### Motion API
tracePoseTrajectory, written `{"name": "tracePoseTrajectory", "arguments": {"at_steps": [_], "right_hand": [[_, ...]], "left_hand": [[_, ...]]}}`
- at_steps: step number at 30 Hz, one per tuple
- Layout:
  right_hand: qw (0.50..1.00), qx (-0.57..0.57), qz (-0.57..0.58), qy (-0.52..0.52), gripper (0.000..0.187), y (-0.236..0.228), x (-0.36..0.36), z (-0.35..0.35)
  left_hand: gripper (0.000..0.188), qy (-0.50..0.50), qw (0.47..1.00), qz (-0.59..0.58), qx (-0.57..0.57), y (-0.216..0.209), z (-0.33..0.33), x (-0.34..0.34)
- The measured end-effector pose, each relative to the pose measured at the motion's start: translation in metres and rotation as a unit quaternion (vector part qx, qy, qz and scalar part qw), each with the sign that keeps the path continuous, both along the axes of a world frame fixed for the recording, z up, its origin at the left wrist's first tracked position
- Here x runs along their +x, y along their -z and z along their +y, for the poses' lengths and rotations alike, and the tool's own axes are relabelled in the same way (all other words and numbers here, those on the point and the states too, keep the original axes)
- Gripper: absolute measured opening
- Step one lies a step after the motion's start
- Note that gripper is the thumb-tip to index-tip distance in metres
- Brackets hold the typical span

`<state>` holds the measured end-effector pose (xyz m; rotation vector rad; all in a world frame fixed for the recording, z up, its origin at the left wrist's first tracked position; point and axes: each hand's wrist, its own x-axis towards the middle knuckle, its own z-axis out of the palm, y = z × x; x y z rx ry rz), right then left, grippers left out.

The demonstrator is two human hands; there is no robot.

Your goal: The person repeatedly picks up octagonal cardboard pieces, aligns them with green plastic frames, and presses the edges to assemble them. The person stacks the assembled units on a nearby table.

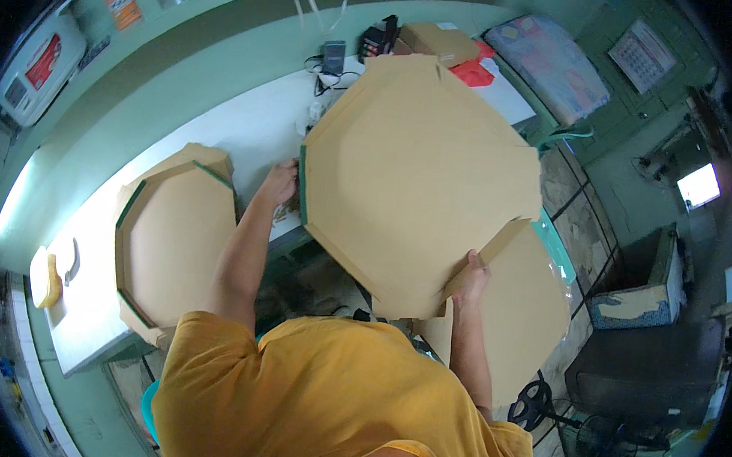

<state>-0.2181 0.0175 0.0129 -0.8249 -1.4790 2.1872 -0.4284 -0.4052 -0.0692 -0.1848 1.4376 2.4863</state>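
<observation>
Holding, in the head view, a many-sided tan cardboard sheet [422, 173], creased along its borders and green-edged at left, partly over the desk [250, 121]. Pinching its lower-right side in right fingers [473, 273]; curling left fingers [286, 173] at that green edge, cannot tell if gripping.

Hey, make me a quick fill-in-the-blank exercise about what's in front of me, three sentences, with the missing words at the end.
1. The right hand grips a large brown sheet made of ____.
2. The left hand is by that sheet's edge strip, whose colour is ____.
3. The tray-shaped piece at the left lies on the ____ table.
Missing words: cardboard; green; white.
</observation>
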Motion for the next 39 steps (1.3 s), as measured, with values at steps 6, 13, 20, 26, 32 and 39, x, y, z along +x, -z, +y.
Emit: {"name": "tracePoseTrajectory", "arguments": {"at_steps": [6,13,20,26,32,39], "right_hand": [[0.996,-0.024,0.001,0.086,0.006,0.016,0.029,0.02],[0.97,-0.021,-0.062,0.234,0.007,0.04,0.162,0.136],[0.968,0.066,-0.181,0.161,0.026,0.077,0.272,0.166],[0.617,0.745,-0.234,-0.101,0.035,0.038,0.333,0.182],[0.602,0.74,-0.097,-0.284,0.021,0.042,0.308,0.208],[0.658,0.693,-0.094,-0.281,0.012,0.054,0.274,0.199]], "left_hand": [[0.02,0.057,0.96,0.017,-0.274,0.065,-0.02,-0.027],[0.041,-0.068,0.625,0.177,-0.758,0.012,0.01,-0.001],[0.02,0.207,0.767,0.456,-0.402,-0.062,0.258,0.151],[0.046,0.464,0.461,0.609,-0.449,-0.067,0.328,0.243],[0.02,0.505,0.511,0.586,-0.376,-0.042,0.334,0.258],[0.018,0.474,0.514,0.582,-0.416,-0.03,0.334,0.275]]}}
